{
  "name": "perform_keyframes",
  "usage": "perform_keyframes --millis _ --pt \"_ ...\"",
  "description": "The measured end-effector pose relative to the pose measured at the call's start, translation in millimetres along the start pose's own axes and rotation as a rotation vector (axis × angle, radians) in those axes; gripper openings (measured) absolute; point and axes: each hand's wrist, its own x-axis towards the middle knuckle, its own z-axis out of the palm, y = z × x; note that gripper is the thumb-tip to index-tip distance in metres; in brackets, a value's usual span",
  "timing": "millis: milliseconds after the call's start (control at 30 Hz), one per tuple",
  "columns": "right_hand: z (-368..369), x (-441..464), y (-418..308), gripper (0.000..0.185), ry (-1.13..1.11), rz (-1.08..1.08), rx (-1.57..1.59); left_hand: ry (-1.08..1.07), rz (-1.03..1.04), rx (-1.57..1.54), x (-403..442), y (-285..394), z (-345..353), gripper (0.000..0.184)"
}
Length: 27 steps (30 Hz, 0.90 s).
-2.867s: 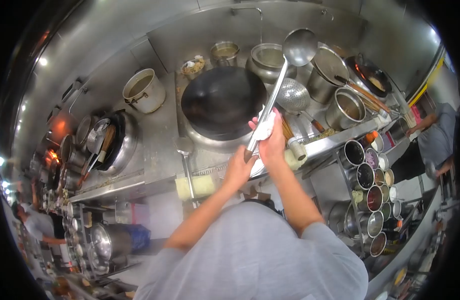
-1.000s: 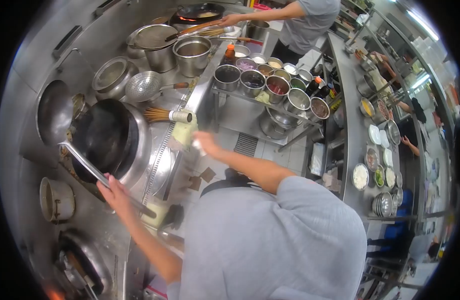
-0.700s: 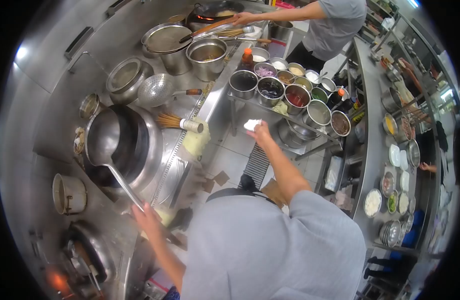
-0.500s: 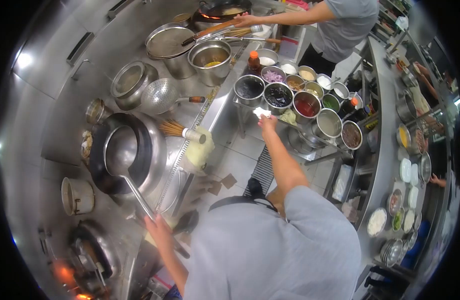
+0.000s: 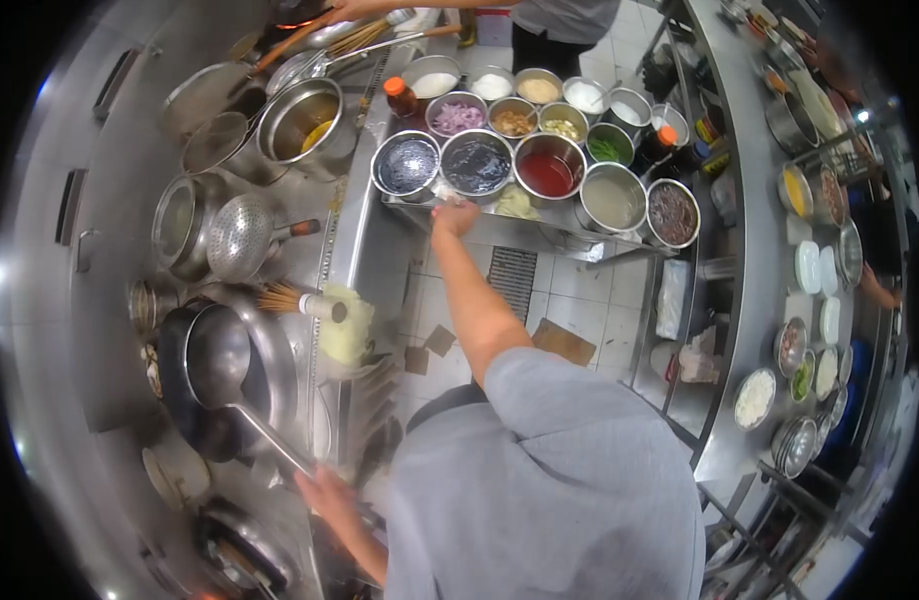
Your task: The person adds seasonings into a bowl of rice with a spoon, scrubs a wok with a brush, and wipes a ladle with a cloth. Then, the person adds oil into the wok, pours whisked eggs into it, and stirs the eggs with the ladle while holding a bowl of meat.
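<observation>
My left hand (image 5: pixel 330 497) is closed round the long handle of a big metal ladle (image 5: pixel 218 365). The ladle's bowl rests over the dark wok (image 5: pixel 185 415) on the range. At the front edge of the sauce stand, my right hand (image 5: pixel 457 215) has its fingers closed on a crumpled white cloth (image 5: pixel 445 190), mostly hidden by the hand. Just behind it are two pots of dark liquid, the left one (image 5: pixel 407 163) and the right one (image 5: pixel 477 163). To their right stands a pot of red sauce (image 5: pixel 548 168).
More seasoning pots and an orange-capped bottle (image 5: pixel 401 97) crowd the stand. A strainer (image 5: pixel 242 237), a bamboo brush (image 5: pixel 298 300) and a yellowish cloth (image 5: pixel 346 328) lie along the range. Another person (image 5: pixel 565 20) works at the far end. A side counter (image 5: pixel 725 330) holds several bowls.
The view has swung right and nearer the stand. My right hand has brought the white cloth to the stand's edge by the dark pots. My left hand still grips the ladle.
</observation>
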Motion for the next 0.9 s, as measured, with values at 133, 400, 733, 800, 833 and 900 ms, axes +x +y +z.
perform_keyframes --millis 133,400,733,800,833,900 --pt "5.2 58.2 45.8 0.025 -0.034 -0.132 -0.379 -0.11 0.018 -0.003 12.6 13.6 15.7 0.028" --pt "-161.2 58.5 -23.0 0.031 0.031 -0.836 -0.446 -0.172 -0.008 0.034 35.1 1.5 19.2 0.022" --pt "-292.1 168.2 -152.4 0.041 0.487 -0.594 -0.925 -0.251 -0.048 0.029 25.5 14.7 36.8 0.02" --pt "-288.4 174.9 -155.8 0.04 0.546 -0.55 -0.884 -0.276 -0.094 0.018 27.9 16.6 38.9 0.022" --pt "-287.3 174.3 -161.9 0.039 0.515 -0.481 -0.952 -0.279 -0.092 0.02 29.4 18.4 40.9 0.022" --pt "-293.9 176.0 -168.1 0.044 0.405 -0.425 -1.04 -0.386 -0.073 -0.02 31.2 21.4 42.9 0.02"
